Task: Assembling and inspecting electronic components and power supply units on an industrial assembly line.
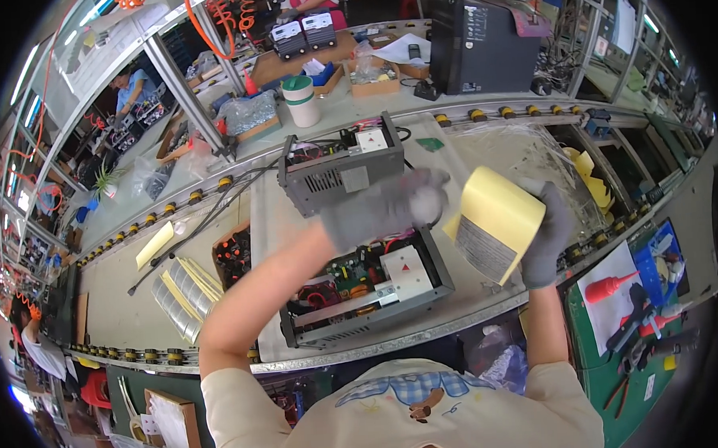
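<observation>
My right hand (545, 236), in a grey glove, holds a curled yellow backing sheet (499, 218) with a grey printed label on its lower part. My left hand (386, 208), also gloved in grey, is blurred and reaches across toward the sheet's left edge, fingers closed near it. Whether it grips the sheet I cannot tell. Below both hands sits an open grey metal device chassis (367, 292) with a green circuit board and red wires. A second open chassis (339, 173) stands just behind it on the conveyor.
A roller conveyor (482, 116) runs across the bench. A box of orange-knobbed parts (234, 257) and clear plastic sleeves (182, 292) lie left. Red-handled tools (630, 292) rest on a green mat at right. A black case (479, 46) and a white cup (301, 100) stand behind. Another person (133, 88) works far left.
</observation>
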Demonstrator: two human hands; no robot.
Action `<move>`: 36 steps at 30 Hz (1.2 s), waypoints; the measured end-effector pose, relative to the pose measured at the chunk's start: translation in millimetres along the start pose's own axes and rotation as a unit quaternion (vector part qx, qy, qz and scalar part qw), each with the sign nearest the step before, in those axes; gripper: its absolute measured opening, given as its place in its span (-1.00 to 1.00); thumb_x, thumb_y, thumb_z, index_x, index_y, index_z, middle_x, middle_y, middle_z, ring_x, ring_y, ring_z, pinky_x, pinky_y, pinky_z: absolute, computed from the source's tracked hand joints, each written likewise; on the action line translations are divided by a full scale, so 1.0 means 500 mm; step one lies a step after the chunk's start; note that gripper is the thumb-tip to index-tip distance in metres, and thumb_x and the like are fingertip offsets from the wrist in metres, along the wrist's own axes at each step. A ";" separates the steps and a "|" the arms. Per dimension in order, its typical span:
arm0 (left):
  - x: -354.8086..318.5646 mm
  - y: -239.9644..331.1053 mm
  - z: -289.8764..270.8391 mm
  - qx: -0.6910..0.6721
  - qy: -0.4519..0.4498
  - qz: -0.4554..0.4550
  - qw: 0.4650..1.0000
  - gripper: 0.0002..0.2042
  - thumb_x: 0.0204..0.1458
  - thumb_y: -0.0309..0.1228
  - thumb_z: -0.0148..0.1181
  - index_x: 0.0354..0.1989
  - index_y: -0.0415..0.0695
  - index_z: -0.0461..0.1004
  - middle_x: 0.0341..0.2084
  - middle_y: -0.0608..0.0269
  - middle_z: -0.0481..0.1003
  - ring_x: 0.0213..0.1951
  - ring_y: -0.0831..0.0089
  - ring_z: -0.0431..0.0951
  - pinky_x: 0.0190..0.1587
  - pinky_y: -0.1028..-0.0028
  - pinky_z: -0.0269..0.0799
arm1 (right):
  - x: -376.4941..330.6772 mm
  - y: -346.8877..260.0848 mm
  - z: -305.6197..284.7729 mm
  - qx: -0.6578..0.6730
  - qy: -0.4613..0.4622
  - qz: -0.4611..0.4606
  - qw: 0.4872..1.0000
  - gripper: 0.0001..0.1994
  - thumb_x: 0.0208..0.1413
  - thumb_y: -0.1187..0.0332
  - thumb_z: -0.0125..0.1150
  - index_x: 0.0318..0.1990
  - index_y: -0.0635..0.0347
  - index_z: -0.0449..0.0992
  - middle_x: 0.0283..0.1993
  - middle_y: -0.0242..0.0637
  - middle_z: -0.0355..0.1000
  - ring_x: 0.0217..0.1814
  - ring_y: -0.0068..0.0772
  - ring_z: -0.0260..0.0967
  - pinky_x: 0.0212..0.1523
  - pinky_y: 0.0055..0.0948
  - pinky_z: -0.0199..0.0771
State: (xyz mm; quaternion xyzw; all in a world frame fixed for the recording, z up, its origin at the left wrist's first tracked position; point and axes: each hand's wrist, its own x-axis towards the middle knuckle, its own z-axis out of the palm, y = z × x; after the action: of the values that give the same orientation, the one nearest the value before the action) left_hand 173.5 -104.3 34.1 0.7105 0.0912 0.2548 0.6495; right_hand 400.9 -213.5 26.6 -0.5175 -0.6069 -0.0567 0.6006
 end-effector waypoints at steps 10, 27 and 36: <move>-0.170 0.024 0.250 0.063 0.171 -0.049 0.982 -0.62 -0.12 -0.35 0.35 -0.07 -0.10 0.48 -0.17 0.28 0.35 -0.12 0.49 0.36 0.03 0.50 0.29 | -0.099 -0.055 -0.053 0.021 -0.156 0.137 0.978 -0.75 -0.17 0.59 0.20 -0.24 0.28 0.49 -0.44 -0.21 0.40 -0.38 -0.35 0.42 -0.32 -0.53 0.36; -0.233 -0.031 0.287 0.362 0.280 0.193 0.868 -0.76 -0.10 -0.43 0.31 -0.22 -0.10 0.50 -0.23 0.19 0.44 -0.22 0.32 0.49 -0.21 0.44 0.42 | -0.112 -0.194 -0.067 0.032 -0.263 -0.148 0.953 -0.71 -0.09 0.19 0.31 -0.31 0.19 0.50 -0.44 -0.22 0.35 -0.41 -0.24 0.32 -0.34 -0.40 0.31; -0.263 -0.054 0.276 0.306 0.321 0.176 0.879 -0.76 -0.10 -0.39 0.32 -0.23 -0.06 0.47 -0.26 0.24 0.36 -0.24 0.35 0.43 -0.20 0.45 0.39 | -0.144 -0.215 0.010 0.075 -0.243 -0.116 0.960 -0.75 -0.23 0.17 0.40 -0.45 0.06 0.51 -0.52 -0.33 0.32 -0.46 -0.22 0.26 -0.42 -0.32 0.24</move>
State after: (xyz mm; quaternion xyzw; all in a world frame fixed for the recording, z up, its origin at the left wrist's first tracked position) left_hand 132.8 -282.0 -28.0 0.7576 0.2410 0.5384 0.2794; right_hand 304.1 -299.6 28.0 -0.3952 -0.7929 0.0464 0.4616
